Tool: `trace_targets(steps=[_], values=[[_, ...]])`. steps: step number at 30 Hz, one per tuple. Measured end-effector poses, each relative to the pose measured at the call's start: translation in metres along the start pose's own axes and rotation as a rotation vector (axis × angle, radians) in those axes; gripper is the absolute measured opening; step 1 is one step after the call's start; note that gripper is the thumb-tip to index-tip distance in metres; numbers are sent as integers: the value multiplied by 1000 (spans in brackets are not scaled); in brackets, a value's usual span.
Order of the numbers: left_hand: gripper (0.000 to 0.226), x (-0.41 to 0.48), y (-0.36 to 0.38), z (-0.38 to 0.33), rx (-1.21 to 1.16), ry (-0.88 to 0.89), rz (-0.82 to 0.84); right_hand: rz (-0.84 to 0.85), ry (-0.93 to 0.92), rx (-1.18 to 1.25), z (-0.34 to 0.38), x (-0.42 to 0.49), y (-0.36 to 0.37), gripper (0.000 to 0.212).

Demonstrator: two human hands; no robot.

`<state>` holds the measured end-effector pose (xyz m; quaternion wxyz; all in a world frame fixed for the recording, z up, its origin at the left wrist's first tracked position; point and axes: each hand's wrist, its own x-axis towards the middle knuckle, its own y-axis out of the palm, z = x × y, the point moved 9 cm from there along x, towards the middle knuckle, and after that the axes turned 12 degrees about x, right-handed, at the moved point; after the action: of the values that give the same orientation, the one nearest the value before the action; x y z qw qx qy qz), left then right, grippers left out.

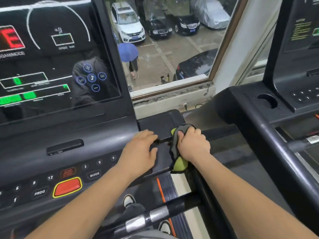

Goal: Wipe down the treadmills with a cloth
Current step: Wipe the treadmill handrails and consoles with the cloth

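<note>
While the grey-and-green cloth (174,145) is gripped in the curled fingers of the right hand (193,146) at the right end of the treadmill console (72,152), the left hand (140,150) is laid flat, fingers relaxed, on the console just left of the cloth, apart from it.

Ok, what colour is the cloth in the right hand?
Grey with yellow-green patches; the cloth is bunched in the right hand, seen in the head view.
</note>
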<state>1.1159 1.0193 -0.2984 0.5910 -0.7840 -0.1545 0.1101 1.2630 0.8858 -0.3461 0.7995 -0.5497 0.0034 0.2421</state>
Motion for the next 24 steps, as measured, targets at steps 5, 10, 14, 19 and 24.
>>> trace_targets(steps=[5,10,14,19,24], values=[[40,-17,1,5,17,1,-52,-99,-87,-141,35,4,11,77],[42,-13,-10,19,-5,-56,-106,-52,-399,-158,47,-63,38,82],[41,-9,-8,15,-64,-60,-111,92,-485,-194,34,-62,45,81],[42,-9,-4,19,-88,-74,-118,116,-407,-222,64,6,31,76],[38,-14,-5,15,-66,-74,-94,69,-351,-202,78,22,30,71]])
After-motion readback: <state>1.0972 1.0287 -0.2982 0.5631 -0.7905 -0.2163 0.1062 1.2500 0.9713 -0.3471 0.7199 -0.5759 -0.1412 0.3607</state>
